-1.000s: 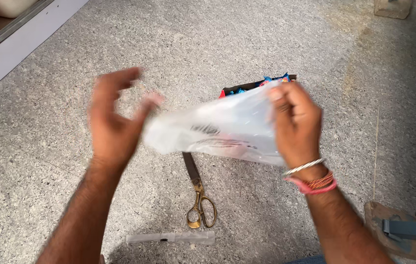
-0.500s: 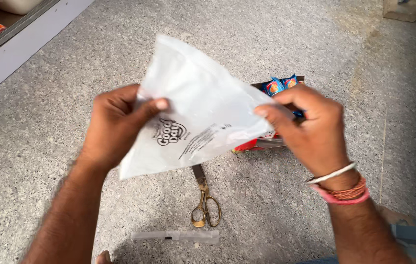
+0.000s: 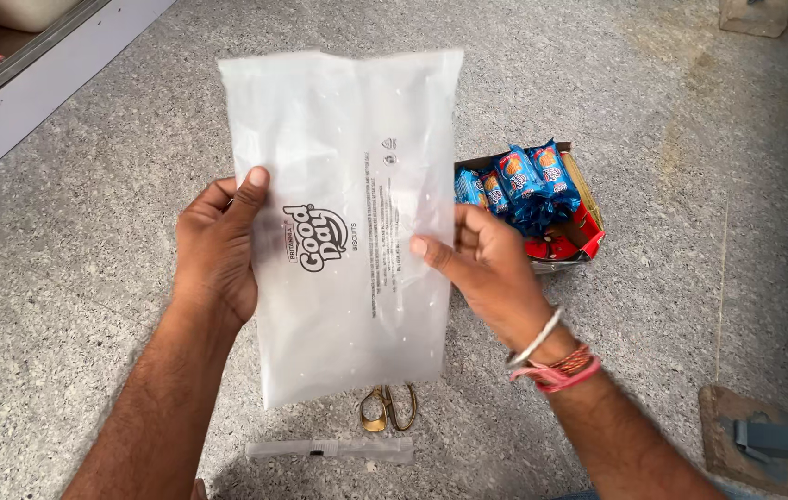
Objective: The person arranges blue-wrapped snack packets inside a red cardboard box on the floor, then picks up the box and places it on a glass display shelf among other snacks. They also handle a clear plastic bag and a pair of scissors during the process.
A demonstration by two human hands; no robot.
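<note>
Left hand (image 3: 218, 248) clamped on left long edge of translucent white plastic bag (image 3: 348, 222), thumb on front face, fingers behind. Right hand (image 3: 482, 264) pinching right long edge of same bag, thumb tip on front, fingers behind. Bag held flat and upright above the floor, short top edge straight, lower edge slightly skewed, dark print down its middle. Bangles and red thread on right wrist.

Relative to the bag:
- Directly below lower edge: gold-handled scissors (image 3: 388, 407) on floor, only the finger loops visible, blades hidden behind the bag.
- Below the scissors, nearer the viewer: clear flat plastic strip (image 3: 329, 450), lying crosswise.
- Right of bag, just behind right hand: open cardboard box (image 3: 588, 231) of blue snack packets (image 3: 528, 181), box's left part hidden by bag edge.
- Far lower right: wooden block with grey metal bracket (image 3: 764, 443), well apart.
- Upper left: shelf edge (image 3: 51, 69), well apart.

Speckled grey floor (image 3: 88, 278) bare left of left forearm; open stretch also right of box.
</note>
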